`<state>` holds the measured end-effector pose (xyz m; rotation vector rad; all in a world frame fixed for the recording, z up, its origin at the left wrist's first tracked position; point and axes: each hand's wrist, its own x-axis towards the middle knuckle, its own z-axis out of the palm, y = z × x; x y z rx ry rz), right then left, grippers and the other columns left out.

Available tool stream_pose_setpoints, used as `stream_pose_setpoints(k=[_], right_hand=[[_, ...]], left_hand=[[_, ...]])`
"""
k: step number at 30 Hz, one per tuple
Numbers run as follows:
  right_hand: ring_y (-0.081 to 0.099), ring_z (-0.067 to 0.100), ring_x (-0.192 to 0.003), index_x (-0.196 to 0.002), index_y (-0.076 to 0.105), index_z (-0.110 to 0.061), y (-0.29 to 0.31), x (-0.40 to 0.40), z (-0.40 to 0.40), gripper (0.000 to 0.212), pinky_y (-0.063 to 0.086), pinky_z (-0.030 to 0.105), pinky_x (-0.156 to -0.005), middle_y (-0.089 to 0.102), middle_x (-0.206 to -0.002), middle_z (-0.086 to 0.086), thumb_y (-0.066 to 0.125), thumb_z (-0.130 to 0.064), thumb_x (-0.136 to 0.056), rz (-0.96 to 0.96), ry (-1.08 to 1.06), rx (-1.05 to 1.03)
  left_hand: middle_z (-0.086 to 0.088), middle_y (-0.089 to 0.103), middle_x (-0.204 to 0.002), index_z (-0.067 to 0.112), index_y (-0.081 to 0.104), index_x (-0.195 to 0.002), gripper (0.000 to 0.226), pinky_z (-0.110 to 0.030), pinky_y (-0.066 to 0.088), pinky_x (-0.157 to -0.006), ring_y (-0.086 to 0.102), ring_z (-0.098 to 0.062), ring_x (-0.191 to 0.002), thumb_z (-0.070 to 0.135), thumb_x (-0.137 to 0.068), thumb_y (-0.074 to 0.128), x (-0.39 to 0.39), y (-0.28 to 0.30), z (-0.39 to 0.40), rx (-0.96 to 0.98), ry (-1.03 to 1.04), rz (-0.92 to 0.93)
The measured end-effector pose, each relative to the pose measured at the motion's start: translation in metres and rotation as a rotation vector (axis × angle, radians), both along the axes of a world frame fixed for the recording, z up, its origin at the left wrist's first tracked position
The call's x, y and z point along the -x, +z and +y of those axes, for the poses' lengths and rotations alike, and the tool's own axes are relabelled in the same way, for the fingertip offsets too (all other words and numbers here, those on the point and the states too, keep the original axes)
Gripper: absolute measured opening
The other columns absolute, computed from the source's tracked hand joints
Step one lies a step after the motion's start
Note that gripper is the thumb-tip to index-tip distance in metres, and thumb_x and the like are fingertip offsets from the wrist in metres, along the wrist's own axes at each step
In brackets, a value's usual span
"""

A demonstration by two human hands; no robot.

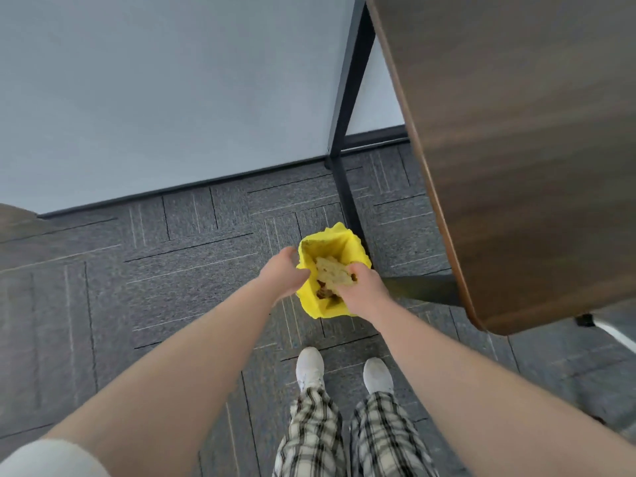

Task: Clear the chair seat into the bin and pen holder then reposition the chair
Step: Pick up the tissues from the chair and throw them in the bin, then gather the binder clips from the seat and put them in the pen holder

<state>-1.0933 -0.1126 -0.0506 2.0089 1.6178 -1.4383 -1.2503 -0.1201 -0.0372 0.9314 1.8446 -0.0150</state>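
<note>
A small bin lined with a yellow bag (347, 244) stands on the carpet beside the desk leg. My right hand (364, 290) holds a crumpled pale paper wad (332, 271) right over the bin's opening. Brown scraps lie at the bottom of the bin. My left hand (284, 270) rests against the bin's left rim, fingers curled on the yellow liner. The chair and the pen holder are out of view.
A brown wooden desk top (516, 149) overhangs at the right on a black metal leg (344, 187). A pale wall (172, 98) runs behind the bin. Grey carpet tiles cover the floor; my white shoes (309, 368) stand just before the bin.
</note>
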Motion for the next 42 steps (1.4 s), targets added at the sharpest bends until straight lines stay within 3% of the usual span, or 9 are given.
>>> stream_pose_setpoints(k=[2,4,6,14,22,27,33,42], right_hand=[[0.053,0.029,-0.116,-0.137,0.043,-0.017,0.037,0.005,0.002,0.05,0.047,0.039,-0.09,0.047,-0.137,0.01,0.055,-0.032,-0.092,0.015,0.047,-0.041],[0.051,0.03,-0.121,-0.138,0.043,-0.017,0.074,0.01,0.006,0.049,0.044,0.04,-0.097,0.045,-0.139,0.01,0.054,-0.031,-0.092,0.028,0.097,-0.102],[0.052,0.033,-0.119,-0.136,0.043,-0.019,0.113,0.013,0.01,0.047,0.046,0.042,-0.096,0.045,-0.137,0.011,0.052,-0.031,-0.092,0.019,0.169,-0.189],[0.052,0.029,-0.122,-0.14,0.04,-0.02,0.282,-0.001,0.047,0.05,0.045,0.04,-0.1,0.042,-0.141,0.009,0.055,-0.03,-0.093,0.097,0.242,-0.55],[0.05,0.03,-0.123,-0.143,0.033,-0.028,0.388,-0.109,0.057,0.056,0.049,0.049,-0.096,0.038,-0.144,0.006,0.053,-0.04,-0.092,-0.106,0.15,-0.754],[0.045,0.03,-0.128,-0.143,0.031,-0.029,0.407,-0.213,0.039,0.058,0.045,0.052,-0.1,0.038,-0.145,0.006,0.053,-0.044,-0.091,-0.216,0.015,-0.786],[0.038,0.033,-0.133,-0.144,0.029,-0.027,0.399,-0.342,0.0,0.06,0.038,0.054,-0.103,0.037,-0.146,0.008,0.05,-0.047,-0.092,-0.373,-0.113,-0.68],[0.032,0.034,-0.137,-0.146,0.027,-0.027,0.39,-0.516,-0.063,0.062,0.036,0.055,-0.106,0.033,-0.149,0.01,0.051,-0.044,-0.092,-0.442,-0.291,-0.574]], left_hand=[[-0.012,0.044,-0.146,0.018,0.027,-0.148,0.063,-0.03,0.043,-0.084,0.055,-0.029,-0.115,0.022,-0.091,0.053,0.006,0.038,0.005,-0.039,-0.032,0.02],[-0.013,0.042,-0.149,0.018,0.027,-0.148,0.065,-0.032,0.043,-0.096,0.05,-0.03,-0.127,0.025,-0.09,0.055,0.013,0.078,0.011,-0.09,-0.084,0.04],[-0.012,0.038,-0.151,0.016,0.026,-0.149,0.066,-0.035,0.038,-0.106,0.043,-0.031,-0.134,0.026,-0.091,0.055,0.019,0.119,0.015,-0.156,-0.149,0.074],[-0.007,0.029,-0.156,0.022,0.024,-0.149,0.064,-0.036,0.03,-0.111,0.033,-0.027,-0.14,0.028,-0.093,0.053,0.023,0.287,0.054,-0.415,-0.324,0.215],[-0.006,0.037,-0.151,0.02,0.033,-0.146,0.059,-0.033,0.033,-0.108,0.041,-0.026,-0.134,0.031,-0.092,0.055,-0.068,0.407,0.085,-0.643,-0.513,0.248],[-0.005,0.035,-0.153,0.02,0.033,-0.146,0.059,-0.033,0.031,-0.11,0.038,-0.025,-0.138,0.036,-0.092,0.053,-0.161,0.433,0.094,-0.71,-0.692,0.279],[-0.005,0.033,-0.153,0.023,0.033,-0.145,0.061,-0.039,0.033,-0.113,0.039,-0.027,-0.138,0.041,-0.09,0.052,-0.286,0.421,0.088,-0.657,-0.935,0.306],[-0.005,0.034,-0.151,0.024,0.028,-0.147,0.062,-0.044,0.036,-0.111,0.041,-0.029,-0.135,0.042,-0.091,0.049,-0.475,0.415,0.081,-0.611,-1.227,0.315]])
